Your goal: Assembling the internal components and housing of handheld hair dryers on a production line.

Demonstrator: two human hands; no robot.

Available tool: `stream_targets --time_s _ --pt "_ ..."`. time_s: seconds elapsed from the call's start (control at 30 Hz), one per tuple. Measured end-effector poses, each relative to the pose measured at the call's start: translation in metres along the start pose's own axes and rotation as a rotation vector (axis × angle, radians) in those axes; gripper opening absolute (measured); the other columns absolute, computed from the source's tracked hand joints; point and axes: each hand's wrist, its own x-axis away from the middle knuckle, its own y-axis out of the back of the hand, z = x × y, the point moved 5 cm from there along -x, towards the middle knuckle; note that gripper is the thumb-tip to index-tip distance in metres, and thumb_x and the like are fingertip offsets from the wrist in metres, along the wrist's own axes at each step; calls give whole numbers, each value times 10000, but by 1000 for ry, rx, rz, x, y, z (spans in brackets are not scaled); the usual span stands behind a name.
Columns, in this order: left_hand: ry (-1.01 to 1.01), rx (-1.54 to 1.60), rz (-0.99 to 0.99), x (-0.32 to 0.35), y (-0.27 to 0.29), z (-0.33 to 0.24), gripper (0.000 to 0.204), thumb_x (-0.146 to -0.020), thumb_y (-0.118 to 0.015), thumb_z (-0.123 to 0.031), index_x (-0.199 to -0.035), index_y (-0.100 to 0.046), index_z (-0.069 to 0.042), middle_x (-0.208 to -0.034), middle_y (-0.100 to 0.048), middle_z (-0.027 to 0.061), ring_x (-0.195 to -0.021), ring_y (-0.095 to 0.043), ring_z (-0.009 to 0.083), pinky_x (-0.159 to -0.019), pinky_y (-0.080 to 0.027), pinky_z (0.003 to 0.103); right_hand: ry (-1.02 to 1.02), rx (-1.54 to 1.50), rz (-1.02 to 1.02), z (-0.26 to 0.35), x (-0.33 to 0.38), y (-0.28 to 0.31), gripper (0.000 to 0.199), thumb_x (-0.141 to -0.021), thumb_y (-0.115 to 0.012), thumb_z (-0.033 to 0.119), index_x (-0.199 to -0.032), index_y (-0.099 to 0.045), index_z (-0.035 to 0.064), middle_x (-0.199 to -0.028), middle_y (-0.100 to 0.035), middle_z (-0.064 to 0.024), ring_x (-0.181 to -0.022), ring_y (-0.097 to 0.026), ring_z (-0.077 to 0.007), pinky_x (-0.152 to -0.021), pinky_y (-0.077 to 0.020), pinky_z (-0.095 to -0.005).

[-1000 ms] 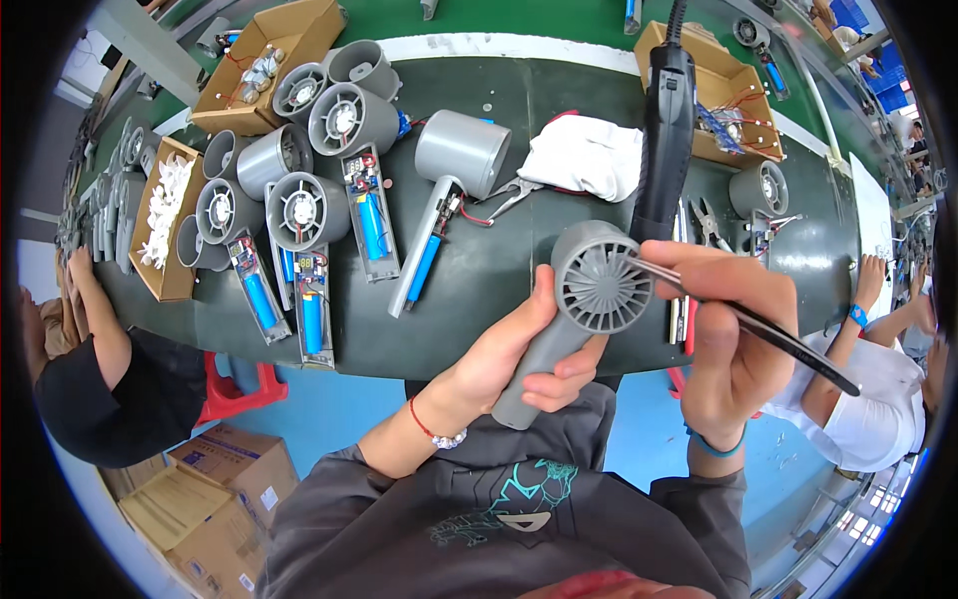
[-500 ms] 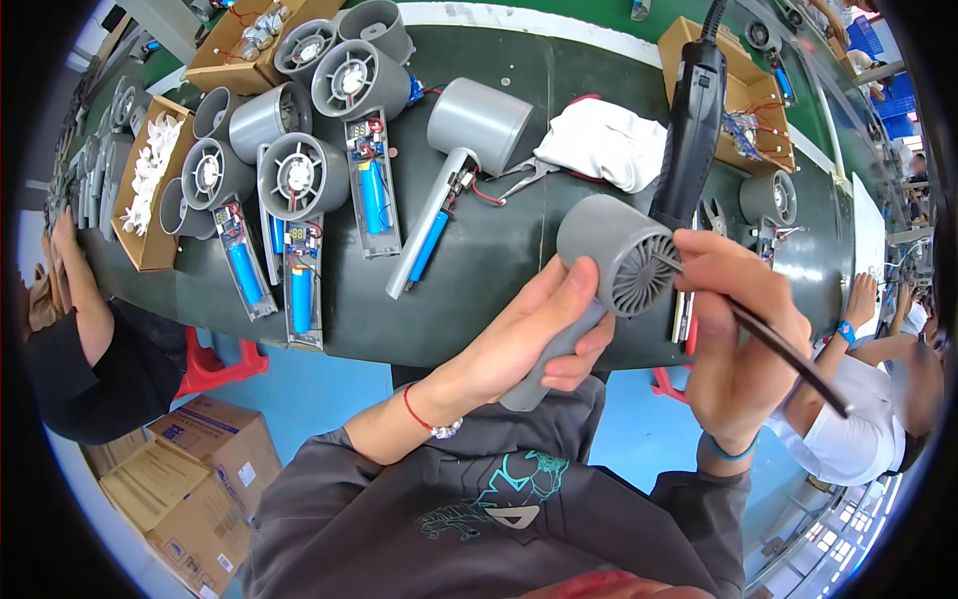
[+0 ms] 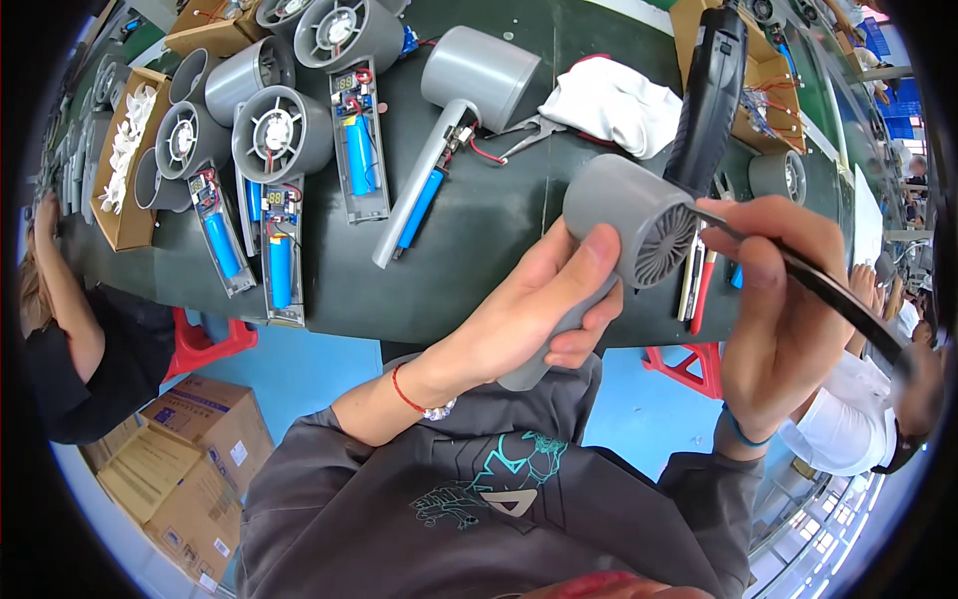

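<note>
My left hand (image 3: 544,304) is wrapped around the handle of a grey handheld fan (image 3: 617,205), thumb up against its round housing. The ribbed round grille (image 3: 666,247) on the fan's end faces right. My right hand (image 3: 783,290) pinches a pair of dark metal tweezers (image 3: 843,299), whose tip is at the upper rim of the grille. Whether the tip touches the rim or goes into it, I cannot tell. On the table beyond lies an opened grey fan (image 3: 474,85), its blue battery cell (image 3: 421,208) showing along the handle.
Several opened fans (image 3: 282,135) with blue cells stand at the left, beside a carton of white impellers (image 3: 128,160). A white cloth (image 3: 614,105), pliers (image 3: 529,132), a black corded tool (image 3: 707,100) and a red-handled tool (image 3: 703,290) lie ahead. People work at both sides.
Both hands have moved slightly right with the fan and tweezers, and the fan is turned a little. The tweezer tip has shifted from the grille's face to its upper rim. The view has shifted.
</note>
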Motion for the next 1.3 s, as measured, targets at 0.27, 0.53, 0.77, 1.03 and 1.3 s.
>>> stream_targets --time_s 0.27,0.53,0.77,1.03,1.3 --pt "30 21 13 0 1 1 473 -978 -392 -507 -1262 -363 -130 -730 -434 18 -476 -341 47 -425 -297 194 -30 6 37 -1 -2 3 217 -976 -475 118 -1001 -539 -88 -980 -621 -179 -837 -642 -209 -770 -522 -273" --pt "32 5 12 1 0 1 471 -974 -393 -513 -1239 -370 -124 -705 -429 11 -470 -330 41 -415 -286 191 -17 -19 41 -2 1 5 233 -981 -470 129 -1003 -538 -93 -961 -617 -188 -867 -650 -220 -720 -543 -284" --pt "54 -72 -24 2 -1 -1 556 -966 -315 -559 -1201 -413 -65 -719 -419 18 -468 -327 48 -425 -290 209 -25 7 7 -4 0 6 242 -980 -473 132 -991 -545 -99 -921 -639 -201 -786 -662 -216 -717 -545 -284" --pt "41 -72 -11 2 -1 -1 554 -970 -312 -554 -1212 -404 -65 -721 -423 17 -464 -325 42 -424 -289 208 7 39 -7 0 -1 5 218 -962 -503 114 -994 -540 -99 -924 -648 -205 -759 -657 -204 -709 -521 -262" --pt "59 0 -16 2 0 1 592 -963 -291 -576 -1239 -394 -64 -704 -412 12 -453 -321 42 -407 -287 207 -27 -255 -235 -11 11 13 333 -994 -453 248 -1025 -497 -80 -948 -558 -176 -862 -662 -315 -745 -577 -382"
